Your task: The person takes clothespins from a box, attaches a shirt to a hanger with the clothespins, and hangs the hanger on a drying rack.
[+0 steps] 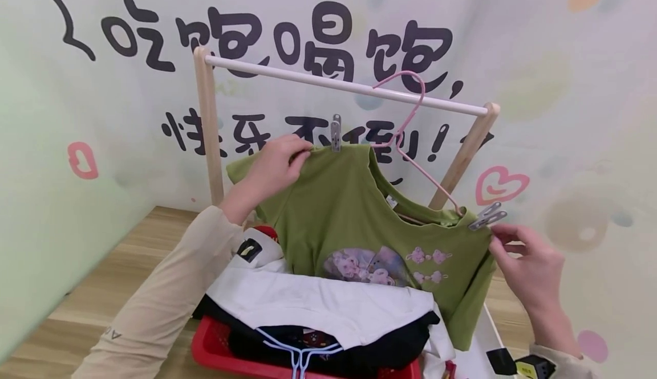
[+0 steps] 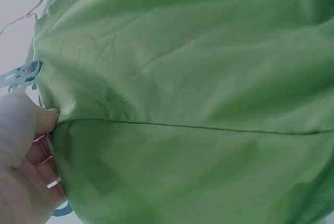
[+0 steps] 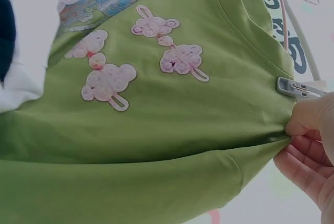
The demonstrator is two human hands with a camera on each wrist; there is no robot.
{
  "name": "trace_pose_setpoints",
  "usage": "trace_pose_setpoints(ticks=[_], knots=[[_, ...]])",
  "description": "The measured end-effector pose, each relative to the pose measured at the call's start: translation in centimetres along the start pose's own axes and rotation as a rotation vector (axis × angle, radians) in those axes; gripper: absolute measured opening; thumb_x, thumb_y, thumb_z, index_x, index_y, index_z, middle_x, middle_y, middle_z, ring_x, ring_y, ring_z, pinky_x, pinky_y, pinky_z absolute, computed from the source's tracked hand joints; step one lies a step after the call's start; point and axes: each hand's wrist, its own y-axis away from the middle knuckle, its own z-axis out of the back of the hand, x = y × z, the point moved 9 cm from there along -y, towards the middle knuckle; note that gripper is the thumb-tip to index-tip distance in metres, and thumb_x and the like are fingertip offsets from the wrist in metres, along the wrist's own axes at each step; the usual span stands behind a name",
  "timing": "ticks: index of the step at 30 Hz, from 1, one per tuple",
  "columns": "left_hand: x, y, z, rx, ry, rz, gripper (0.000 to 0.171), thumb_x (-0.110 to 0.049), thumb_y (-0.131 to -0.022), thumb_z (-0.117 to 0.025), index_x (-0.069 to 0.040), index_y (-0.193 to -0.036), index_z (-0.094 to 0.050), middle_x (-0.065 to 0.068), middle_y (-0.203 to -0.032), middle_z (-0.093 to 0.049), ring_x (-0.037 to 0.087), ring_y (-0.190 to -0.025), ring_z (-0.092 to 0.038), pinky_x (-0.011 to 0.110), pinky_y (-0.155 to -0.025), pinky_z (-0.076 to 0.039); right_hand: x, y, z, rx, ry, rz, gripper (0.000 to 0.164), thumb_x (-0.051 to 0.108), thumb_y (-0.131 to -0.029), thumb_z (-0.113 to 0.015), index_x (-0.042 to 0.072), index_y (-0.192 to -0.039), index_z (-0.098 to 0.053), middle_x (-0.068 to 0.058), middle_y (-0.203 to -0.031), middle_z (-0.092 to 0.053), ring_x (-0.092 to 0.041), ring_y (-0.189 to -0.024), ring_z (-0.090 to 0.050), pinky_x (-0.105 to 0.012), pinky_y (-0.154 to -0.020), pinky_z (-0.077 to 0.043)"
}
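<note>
A green short-sleeved T-shirt (image 1: 328,208) is hung on a pink hanger (image 1: 410,117), whose hook is seen over the white rail (image 1: 308,78) of a wooden-posted garment rack (image 1: 207,128), nearer the rail's right end than its left. The left shoulder of the T-shirt is pinched by the left hand (image 1: 277,165), between thumb and fingers, just beside a grey clothespin (image 1: 336,134) clipped to the top edge. The right shoulder, which is held lower, is pinched in the same way by the right hand (image 1: 536,268), just beside a second grey clothespin (image 1: 487,217). The cloth is spread between both hands. An oval print and pink rabbit-head bows are shown on the chest, and a pale label is seen inside the neckline.

In front of the T-shirt, a red basket (image 1: 210,347) is partly covered by a white and black garment (image 1: 328,296), by which the basket's far edge is hidden. A light-blue hanger (image 1: 295,351) is seen at the garment's neck opening. The far left corner of the wood-grain table (image 1: 138,248) is left in view beyond the beige left sleeve (image 1: 174,288). Behind, a pale backdrop (image 1: 513,54) is printed with black Chinese characters and pink hearts.
</note>
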Motion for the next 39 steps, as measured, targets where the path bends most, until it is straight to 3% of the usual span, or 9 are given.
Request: trace_pose_setpoints(ticks=[3,10,24,30,39], knots=[[0.2,-0.4,-0.3,-0.003,0.004,0.007,0.015,0.002,-0.088,-0.057,0.006,-0.097,-0.068,0.018,-0.093,-0.067,0.030,-0.086,-0.062,0.040,-0.080,-0.050,-0.2,-0.4,0.2,-0.011,0.003,-0.016,0.016,-0.019,-0.064,-0.062,-0.013,-0.078,-0.065,-0.011,-0.071,-0.066,0.018,-0.072,-0.052,0.001,-0.063,-0.041],[0.4,-1.3,-0.9,0.003,0.000,0.033,0.015,0.001,-0.089,-0.056,0.007,-0.098,-0.067,0.019,-0.095,-0.066,0.030,-0.089,-0.062,0.040,-0.082,-0.049,-0.5,-0.9,0.5,-0.022,-0.020,-0.044,0.014,-0.018,-0.065,-0.062,-0.012,-0.078,-0.066,0.027,-0.080,-0.059,0.019,-0.069,-0.052,0.002,-0.061,-0.040],[1.8,-1.4,-2.4,0.078,-0.002,0.096,0.017,0.000,-0.090,-0.055,0.005,-0.100,-0.068,0.018,-0.098,-0.066,0.030,-0.090,-0.062,0.039,-0.083,-0.049,-1.1,0.2,-0.1,0.023,-0.049,-0.045,0.015,-0.019,-0.065,-0.063,-0.012,-0.079,-0.066,0.029,-0.084,-0.058,0.017,-0.069,-0.053,0.000,-0.061,-0.042],[3.2,-1.3,-3.9,0.152,-0.017,0.170,0.018,-0.001,-0.090,-0.055,0.004,-0.102,-0.067,0.018,-0.100,-0.067,0.029,-0.092,-0.062,0.039,-0.085,-0.049,-0.5,0.8,-0.4,0.072,-0.050,-0.016,0.017,-0.019,-0.067,-0.063,-0.011,-0.080,-0.067,0.030,-0.086,-0.057,0.015,-0.072,-0.054,-0.001,-0.062,-0.043],[4.4,-1.4,-5.8,0.196,-0.053,0.189,0.018,-0.003,-0.090,-0.055,0.006,-0.102,-0.065,0.019,-0.102,-0.065,0.032,-0.098,-0.059,0.041,-0.091,-0.045,-0.6,1.6,-0.4,0.070,-0.032,-0.022,0.017,-0.018,-0.069,-0.063,-0.010,-0.084,-0.066,0.024,-0.088,-0.057,0.013,-0.075,-0.053,-0.001,-0.066,-0.043]])
